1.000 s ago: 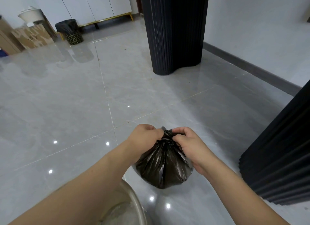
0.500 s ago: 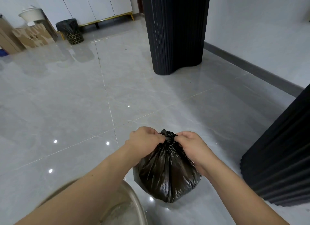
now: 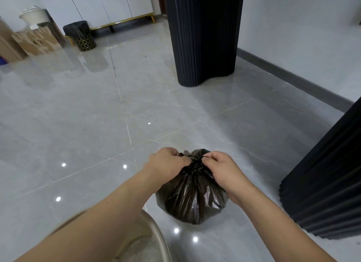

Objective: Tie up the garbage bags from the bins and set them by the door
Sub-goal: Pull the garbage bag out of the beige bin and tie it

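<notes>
Black plastic, gathered tight at the neck, is gripped from both sides as a garbage bag (image 3: 192,193) is held just above a glossy grey tiled floor (image 3: 82,136). The left hand (image 3: 166,162) is closed on the bunched top from one side, the right hand (image 3: 222,168) pinched shut on it from the other — the two fists nearly touching across the twist. The bag's long axis is kept upright, its cinched neck pointing up toward the camera and its rounded, full belly hanging down. It is seen at lower centre, just beyond the curved rim of a beige bin (image 3: 156,234) that is partly hidden under the left forearm. A dark ribbed column (image 3: 203,35) stands well behind it, and a second ribbed dark panel (image 3: 328,179) rises near the right. Far off by the white cabinets (image 3: 109,6), a small bin lined in black (image 3: 80,35) sits beside cardboard boxes (image 3: 37,41).
</notes>
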A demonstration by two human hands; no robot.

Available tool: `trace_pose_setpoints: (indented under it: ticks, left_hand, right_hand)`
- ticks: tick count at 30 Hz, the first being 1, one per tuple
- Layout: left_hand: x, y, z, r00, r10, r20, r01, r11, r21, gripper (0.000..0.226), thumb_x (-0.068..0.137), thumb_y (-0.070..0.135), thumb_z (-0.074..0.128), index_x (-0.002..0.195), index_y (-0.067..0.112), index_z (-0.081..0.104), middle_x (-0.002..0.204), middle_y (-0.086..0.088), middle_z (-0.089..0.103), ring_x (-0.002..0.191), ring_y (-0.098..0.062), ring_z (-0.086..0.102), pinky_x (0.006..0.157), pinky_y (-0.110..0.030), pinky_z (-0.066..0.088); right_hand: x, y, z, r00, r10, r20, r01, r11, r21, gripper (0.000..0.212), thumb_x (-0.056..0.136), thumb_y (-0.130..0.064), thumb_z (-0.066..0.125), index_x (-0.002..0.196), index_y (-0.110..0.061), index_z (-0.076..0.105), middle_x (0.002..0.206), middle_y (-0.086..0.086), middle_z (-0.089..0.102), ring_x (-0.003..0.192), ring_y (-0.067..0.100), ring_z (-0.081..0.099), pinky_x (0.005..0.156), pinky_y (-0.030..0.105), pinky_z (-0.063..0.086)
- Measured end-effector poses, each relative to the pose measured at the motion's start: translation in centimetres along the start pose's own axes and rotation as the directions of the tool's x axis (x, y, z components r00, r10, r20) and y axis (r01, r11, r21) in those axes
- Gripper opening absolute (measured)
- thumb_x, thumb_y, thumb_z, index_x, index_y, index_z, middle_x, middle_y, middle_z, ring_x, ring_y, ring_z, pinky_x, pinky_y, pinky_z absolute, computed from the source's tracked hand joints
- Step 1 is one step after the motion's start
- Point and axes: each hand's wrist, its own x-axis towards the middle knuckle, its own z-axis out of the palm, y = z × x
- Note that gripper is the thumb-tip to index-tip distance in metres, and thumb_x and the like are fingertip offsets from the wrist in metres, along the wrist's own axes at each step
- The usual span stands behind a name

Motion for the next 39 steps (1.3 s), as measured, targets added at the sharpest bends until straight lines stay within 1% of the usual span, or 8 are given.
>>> trace_pose_setpoints:
  ticks: [3,7,12,15,19,22,28,39]
  left_hand:
    - [-0.8,0.3,-0.6,0.995,0.095,-0.011,-0.096,0.994,-0.060,0.025,0.076,0.041,0.065,0.073,0.017,0.064,0.090,-0.013,0.065,0.083,-0.028,0.063,0.076,-0.034,0.049]
    - [-0.4,-0.2,-1.8,0.990,0.141,0.009,-0.141,0.990,0.003,0.047,0.098,0.038,0.046,0.101,-0.005,0.062,0.084,-0.010,0.059,0.078,-0.023,0.056,0.073,-0.032,0.042]
    - [-0.4,-0.2,-2.8,0.981,0.172,-0.093,-0.165,0.983,0.080,0.040,0.101,0.034,0.041,0.084,0.001,0.057,0.076,-0.007,0.051,0.074,-0.021,0.049,0.065,-0.031,0.036]
    - [-0.5,-0.1,-2.4,0.977,0.177,-0.121,-0.174,0.984,0.038,0.041,0.101,0.033,0.041,0.088,-0.003,0.058,0.079,-0.008,0.053,0.074,-0.021,0.049,0.066,-0.031,0.037]
    - [-1.4,-0.3,-2.4,0.976,0.176,-0.128,-0.185,0.981,-0.065,0.040,0.102,0.034,0.040,0.096,0.002,0.063,0.089,-0.010,0.061,0.082,-0.021,0.056,0.069,-0.030,0.041]
    - [-2.6,0.0,-3.2,0.960,0.194,-0.203,-0.235,0.950,-0.206,0.039,0.102,0.033,0.040,0.098,0.002,0.063,0.096,-0.013,0.066,0.082,-0.018,0.057,0.069,-0.027,0.042]
    - [-7.0,1.5,-7.7,0.866,0.312,-0.391,-0.470,0.774,-0.424,0.041,0.096,0.044,0.046,0.089,0.007,0.062,0.092,-0.014,0.069,0.084,-0.018,0.062,0.091,-0.043,0.049]
    - [-18.5,-1.5,-19.1,0.792,0.298,-0.533,-0.577,0.651,-0.494,0.038,0.099,0.037,0.048,0.085,0.005,0.064,0.079,-0.007,0.067,0.074,-0.018,0.063,0.081,-0.041,0.053]
  right_hand:
    - [0.1,0.1,-0.2,0.999,0.042,0.007,-0.043,0.995,0.090,0.014,0.096,-0.020,0.052,0.093,-0.021,0.066,0.094,0.003,0.070,0.085,0.019,0.065,0.079,0.038,0.055]
    - [0.9,0.1,-1.2,0.995,0.014,-0.095,-0.003,0.993,0.121,0.013,0.095,-0.014,0.053,0.092,-0.021,0.064,0.095,0.006,0.068,0.086,0.020,0.062,0.079,0.036,0.050]
    - [1.2,0.0,-2.2,0.929,-0.206,-0.308,0.079,0.922,-0.380,0.013,0.096,-0.026,0.050,0.087,-0.025,0.060,0.079,-0.019,0.056,0.090,0.015,0.051,0.091,0.035,0.035]
    - [1.0,0.3,-2.0,0.903,-0.246,-0.353,0.042,0.867,-0.496,0.019,0.098,-0.032,0.047,0.093,-0.023,0.063,0.093,-0.004,0.063,0.101,0.024,0.052,0.082,0.034,0.022]
    - [1.1,-0.4,-1.8,0.893,-0.217,-0.394,0.021,0.894,-0.447,0.024,0.098,-0.035,0.047,0.097,-0.020,0.064,0.118,0.005,0.051,0.116,0.032,0.040,0.096,0.041,0.029]
    - [0.5,-2.0,-1.4,0.864,-0.351,-0.360,0.204,0.899,-0.388,0.024,0.099,-0.033,0.046,0.093,-0.015,0.060,0.126,0.004,0.051,0.121,0.025,0.044,0.099,0.033,0.031]
    - [-3.5,-8.7,-0.6,0.863,-0.429,-0.266,0.372,0.897,-0.240,0.027,0.098,-0.038,0.048,0.086,-0.017,0.060,0.079,-0.005,0.058,0.077,0.014,0.052,0.066,0.030,0.040]
    - [-13.9,-18.4,7.1,0.855,-0.498,-0.146,0.478,0.865,-0.150,0.026,0.097,-0.037,0.051,0.082,-0.018,0.060,0.085,-0.005,0.064,0.079,0.008,0.056,0.075,0.030,0.045]
